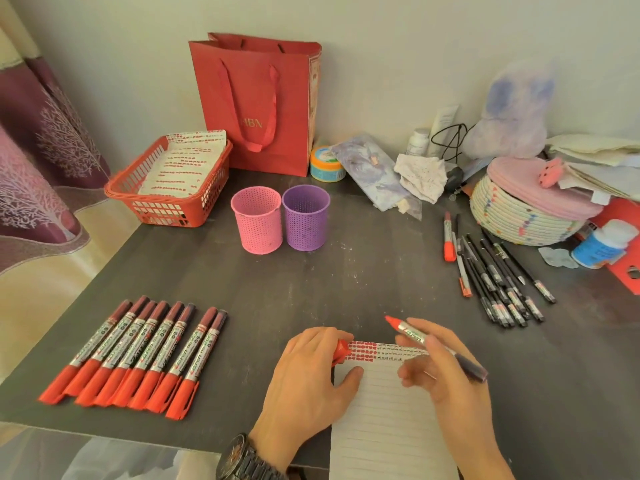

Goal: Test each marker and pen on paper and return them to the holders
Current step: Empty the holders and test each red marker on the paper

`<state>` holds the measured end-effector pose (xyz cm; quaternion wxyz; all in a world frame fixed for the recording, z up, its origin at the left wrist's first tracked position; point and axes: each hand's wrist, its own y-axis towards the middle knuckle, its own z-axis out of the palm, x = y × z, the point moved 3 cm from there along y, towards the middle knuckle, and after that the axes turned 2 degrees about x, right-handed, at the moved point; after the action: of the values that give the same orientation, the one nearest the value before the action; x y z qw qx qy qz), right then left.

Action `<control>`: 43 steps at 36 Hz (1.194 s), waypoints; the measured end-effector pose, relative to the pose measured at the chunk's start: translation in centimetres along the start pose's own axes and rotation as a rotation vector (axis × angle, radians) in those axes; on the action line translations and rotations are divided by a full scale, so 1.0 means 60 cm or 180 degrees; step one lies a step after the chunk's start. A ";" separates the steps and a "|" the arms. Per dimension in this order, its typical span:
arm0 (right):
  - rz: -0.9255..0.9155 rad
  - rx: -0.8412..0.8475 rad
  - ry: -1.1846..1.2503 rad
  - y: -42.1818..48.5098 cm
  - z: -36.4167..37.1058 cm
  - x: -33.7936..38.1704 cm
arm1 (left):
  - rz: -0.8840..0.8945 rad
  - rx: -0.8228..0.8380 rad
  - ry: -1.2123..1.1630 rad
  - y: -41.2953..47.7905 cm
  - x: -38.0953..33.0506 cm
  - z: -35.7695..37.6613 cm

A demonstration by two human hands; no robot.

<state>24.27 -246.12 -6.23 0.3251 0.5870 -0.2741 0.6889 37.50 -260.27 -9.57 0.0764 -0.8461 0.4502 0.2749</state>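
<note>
Right hand (446,368) pinches an uncapped red marker (412,332) just above the top of the lined paper (384,427), tip pointing up and left over rows of red and dark marks. Left hand (308,368) rests on the paper's left edge and holds the red cap (341,349) in its fingers. On the tabletop (311,282), capped markers (131,355) lie in a row at left, pens (498,282) at right, and the pink holder (257,223) and purple holder (305,221) stand side by side behind.

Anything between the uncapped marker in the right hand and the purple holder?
No. The head view shows only bare dark tabletop between the uncapped marker, held in the right hand, and the purple holder.
</note>
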 end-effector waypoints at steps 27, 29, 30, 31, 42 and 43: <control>0.0110 -0.0677 -0.0120 -0.020 -0.021 -0.024 | -0.0190 -0.0210 -0.0874 -0.025 -0.008 -0.020; 0.0077 -0.0775 -0.0180 -0.021 -0.020 -0.022 | -0.0156 -0.0160 -0.0815 -0.024 -0.008 -0.019; 0.0065 -0.0811 -0.0201 -0.022 -0.020 -0.021 | -0.0100 -0.0116 -0.0727 -0.024 -0.009 -0.019; 0.0056 -0.0839 -0.0209 -0.023 -0.020 -0.020 | -0.0028 -0.0077 -0.0635 -0.024 -0.010 -0.019; 0.0013 -0.0679 -0.0276 -0.026 -0.013 -0.013 | 0.0282 -0.0086 -0.0470 -0.025 -0.020 -0.030; 0.0033 -0.0660 -0.0278 -0.026 -0.013 -0.013 | 0.0293 -0.0076 -0.0471 -0.025 -0.020 -0.030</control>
<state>25.06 -244.65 -7.15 0.3683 0.5783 -0.3609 0.6322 38.86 -259.21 -7.57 0.0867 -0.8028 0.4783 0.3451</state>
